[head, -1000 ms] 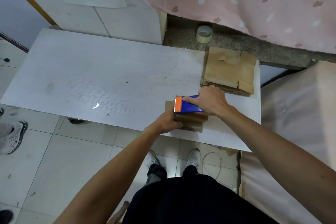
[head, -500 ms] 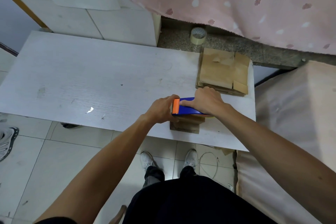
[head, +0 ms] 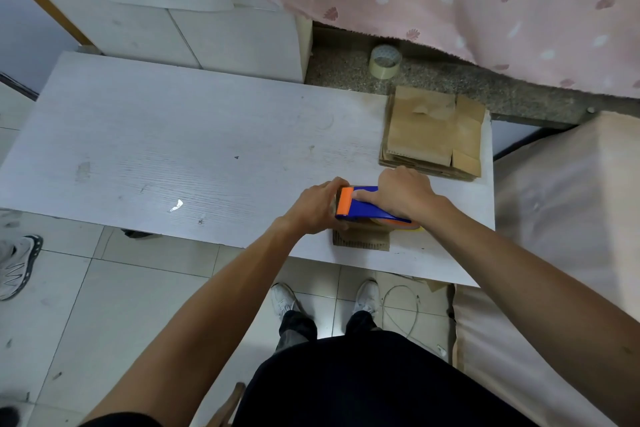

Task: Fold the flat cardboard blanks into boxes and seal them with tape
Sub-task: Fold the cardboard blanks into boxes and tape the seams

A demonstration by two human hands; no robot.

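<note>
Cardboard box: small and brown, near the front edge of the white table, mostly hidden under the tool and both hands.
Tape dispenser: blue with an orange front, on top of the box, orange end pointing left.
Right hand: fingers wrapped round the dispenser, one finger laid along its top.
Left hand: fingers bent round the left end of the box, right beside the orange end.
Doing it well: tape looks to be going on the top. Press down flat, pull in one straight line, and hold the box tight so it cannot slide off the edge.
Pile of flat blanks: close behind the right hand.
Spare tape roll: on the stone ledge behind the table.
</note>
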